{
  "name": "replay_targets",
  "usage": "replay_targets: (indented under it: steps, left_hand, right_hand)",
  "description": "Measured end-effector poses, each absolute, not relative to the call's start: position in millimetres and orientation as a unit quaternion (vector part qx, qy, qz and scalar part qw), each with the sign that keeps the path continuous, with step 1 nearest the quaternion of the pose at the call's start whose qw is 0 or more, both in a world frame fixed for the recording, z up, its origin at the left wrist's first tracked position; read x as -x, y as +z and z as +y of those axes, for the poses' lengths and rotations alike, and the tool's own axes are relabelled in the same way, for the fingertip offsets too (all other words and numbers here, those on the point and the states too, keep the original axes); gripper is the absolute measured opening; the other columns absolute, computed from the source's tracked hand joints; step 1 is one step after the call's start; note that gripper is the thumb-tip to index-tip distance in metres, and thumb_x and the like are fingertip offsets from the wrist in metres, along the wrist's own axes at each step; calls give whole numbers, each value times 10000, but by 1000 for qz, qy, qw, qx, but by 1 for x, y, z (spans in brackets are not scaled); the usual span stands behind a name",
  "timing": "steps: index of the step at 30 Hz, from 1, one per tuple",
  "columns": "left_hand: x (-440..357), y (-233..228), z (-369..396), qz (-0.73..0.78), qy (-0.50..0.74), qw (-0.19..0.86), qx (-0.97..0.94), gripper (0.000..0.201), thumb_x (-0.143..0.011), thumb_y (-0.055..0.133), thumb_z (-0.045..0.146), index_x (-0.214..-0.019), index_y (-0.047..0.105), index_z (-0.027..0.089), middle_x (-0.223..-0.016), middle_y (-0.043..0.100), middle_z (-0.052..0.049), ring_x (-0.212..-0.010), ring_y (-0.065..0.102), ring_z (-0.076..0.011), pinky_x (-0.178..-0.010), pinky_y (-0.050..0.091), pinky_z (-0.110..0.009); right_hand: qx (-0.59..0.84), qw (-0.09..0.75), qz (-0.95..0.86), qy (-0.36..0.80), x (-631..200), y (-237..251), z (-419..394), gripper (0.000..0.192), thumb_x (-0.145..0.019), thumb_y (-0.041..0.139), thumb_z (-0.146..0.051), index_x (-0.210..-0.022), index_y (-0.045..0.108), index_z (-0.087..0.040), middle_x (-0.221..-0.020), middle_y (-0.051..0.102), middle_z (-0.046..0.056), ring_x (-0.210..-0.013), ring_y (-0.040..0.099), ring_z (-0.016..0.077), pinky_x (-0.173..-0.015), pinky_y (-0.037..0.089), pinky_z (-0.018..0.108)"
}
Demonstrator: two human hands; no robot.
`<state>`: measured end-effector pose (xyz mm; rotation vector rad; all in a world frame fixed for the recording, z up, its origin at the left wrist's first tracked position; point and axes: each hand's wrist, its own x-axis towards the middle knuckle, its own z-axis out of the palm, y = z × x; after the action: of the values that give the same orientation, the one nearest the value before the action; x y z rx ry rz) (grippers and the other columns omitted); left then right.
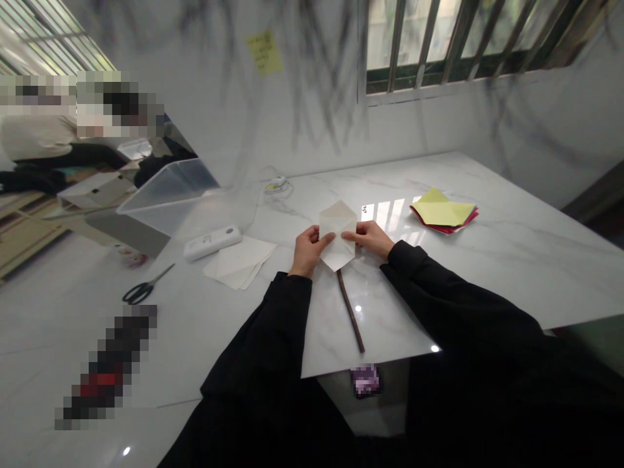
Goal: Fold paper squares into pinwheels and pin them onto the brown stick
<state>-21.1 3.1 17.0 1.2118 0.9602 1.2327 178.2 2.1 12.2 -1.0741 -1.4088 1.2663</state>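
Observation:
Between both hands is a small piece of folded white paper (337, 221), shaped like an envelope with pointed ends at top and bottom. My left hand (308, 249) grips its left edge, the thumb pressed on the front. On the right edge, my right hand (371, 238) pinches it the same way, so the two thumbs almost meet in the middle. A thin dark brown stick (351, 313) lies on the table below the paper, its far end under or just behind the lower point. White paper sheets (240, 261) lie left of my left hand.
On the marble-patterned table (507, 273), coloured paper (443, 211) is stacked at right. Left are a white oblong device (213, 243), scissors (146, 286) and a clear plastic bin (170, 195). A cable (277, 185) lies near the wall. People sit at far left.

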Motion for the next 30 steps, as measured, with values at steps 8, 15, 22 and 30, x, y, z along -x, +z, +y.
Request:
replay_targets:
  steps: [8,15,22,30]
  left_hand:
    - [20,19,2,406,513,549,-520,535,-634,941,460,-998,698,152,-968,791,-94,-823,734,-230,-804,589,-380]
    - [20,18,2,402,513,556,-516,531,-635,942,444,-1010,706,152,-974,797,-93,-824,737,-228,-800,599,-374]
    - [20,20,1,400,495,563,-527,560,-632,946,463,-1033,713,148,-967,800,-98,-832,744,-242,-804,604,-386]
    - [21,18,3,396,491,565,-532,574,-642,941,463,-1059,716,140,-963,800,-105,-826,745,-243,-792,603,-379]
  right_hand:
    - [437,463,-571,519,-179,12,3,493,-660,876,-558,-861,761,-122,-766,718,56,-624,540,126,-572,419,281]
    - [432,459,-577,519,-180,11,4,475,-680,871,-551,-864,764,-127,-764,710,51,-629,545,126,-572,425,279]
    - [452,440,-602,489,-183,5,7,466,-720,838,-577,-770,743,-124,-616,612,4,-557,461,104,-517,337,265]
    - [451,440,-609,482,-184,3,9,463,-739,824,-567,-771,747,-112,-625,607,11,-548,447,97,-521,334,269]
